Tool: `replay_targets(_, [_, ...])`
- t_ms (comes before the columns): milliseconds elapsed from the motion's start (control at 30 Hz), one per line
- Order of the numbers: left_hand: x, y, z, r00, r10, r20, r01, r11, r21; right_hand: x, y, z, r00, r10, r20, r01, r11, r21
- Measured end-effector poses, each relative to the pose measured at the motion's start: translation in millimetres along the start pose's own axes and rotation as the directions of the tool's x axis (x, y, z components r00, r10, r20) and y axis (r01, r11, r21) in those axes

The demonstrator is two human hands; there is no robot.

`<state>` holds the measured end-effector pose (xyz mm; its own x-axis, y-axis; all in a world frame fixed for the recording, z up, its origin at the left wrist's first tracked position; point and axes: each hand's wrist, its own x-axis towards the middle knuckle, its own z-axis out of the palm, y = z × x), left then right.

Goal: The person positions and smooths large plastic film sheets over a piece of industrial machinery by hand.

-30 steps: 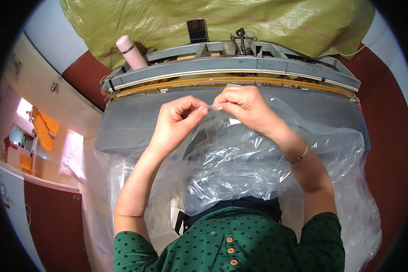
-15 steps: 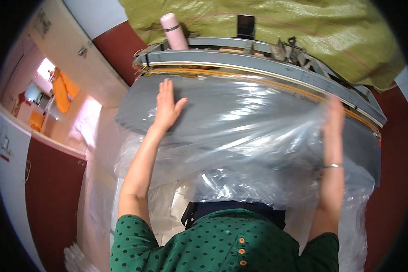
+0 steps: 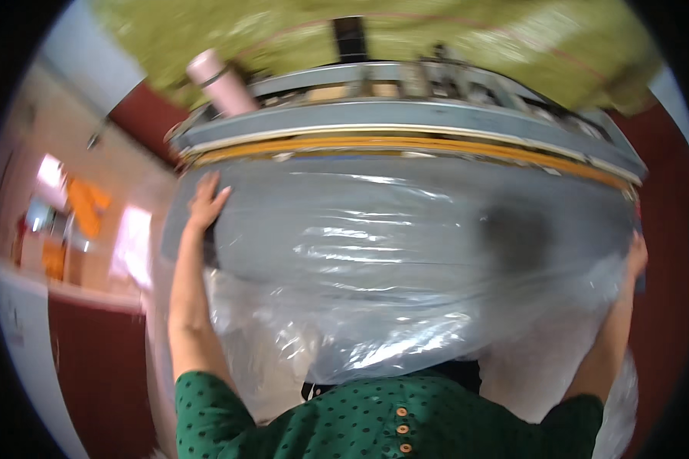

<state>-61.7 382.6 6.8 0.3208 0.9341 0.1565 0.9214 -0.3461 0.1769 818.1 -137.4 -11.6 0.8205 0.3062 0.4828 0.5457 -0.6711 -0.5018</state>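
A clear plastic sheet (image 3: 390,314) lies spread over a wide dark grey work surface (image 3: 589,191) and hangs down over its near edge. My left hand (image 3: 205,202) is open at the left end of the surface, thumb apart from the fingers, palm down on the plastic. At the far right edge, my right hand (image 3: 637,254) has its fingers bent around the side of the sheet, which stretches toward it. Some of its fingers are hidden and the hand is slightly blurred.
A long grey metal beam (image 3: 406,113) with orange strips (image 3: 375,143) runs along the back. Behind it stand a pink bottle (image 3: 226,86), a dark phone-like slab (image 3: 350,40) and blurred metal parts. Yellow-green woven sheeting (image 3: 452,34) hangs beyond. An open doorway is at left.
My left hand has moved left to the end of the surface. My right hand has gone right and nearer, to the sheet's side edge. The plastic lies flatter, and the view has shifted.
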Motion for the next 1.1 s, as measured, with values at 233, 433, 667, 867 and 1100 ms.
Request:
replay_targets(233, [-4, 266, -15, 0.949, 0.308, -0.066, -0.261, 0.649, -0.714, -2, -46, 18, 0.988, -0.087, -0.129, 0.102, 0.988, 0.114])
replay_targets(433, [-135, 550, -13, 0.39, 0.891, 0.231, -0.103, 0.292, -0.951, -14, -47, 3, 0.991, 0.04, -0.125, 0.017, 0.906, 0.423])
replay_targets(667, [-189, 645, 43, 0.471, 0.882, 0.011, -0.203, 0.12, -0.972, -14, -48, 5, 0.993, 0.043, -0.114, 0.014, 0.887, 0.461])
replay_targets(867, [-211, 546, -19, -0.032, 0.884, 0.467, 0.556, 0.404, -0.727, -19, -51, 8, 0.997, -0.017, -0.077, 0.046, 0.919, 0.391])
replay_targets(1100, [-214, 284, -87, 0.315, 0.589, 0.744, 0.194, 0.727, -0.659, -6, -19, 4, 0.995, -0.094, -0.027, 0.098, 0.948, 0.304])
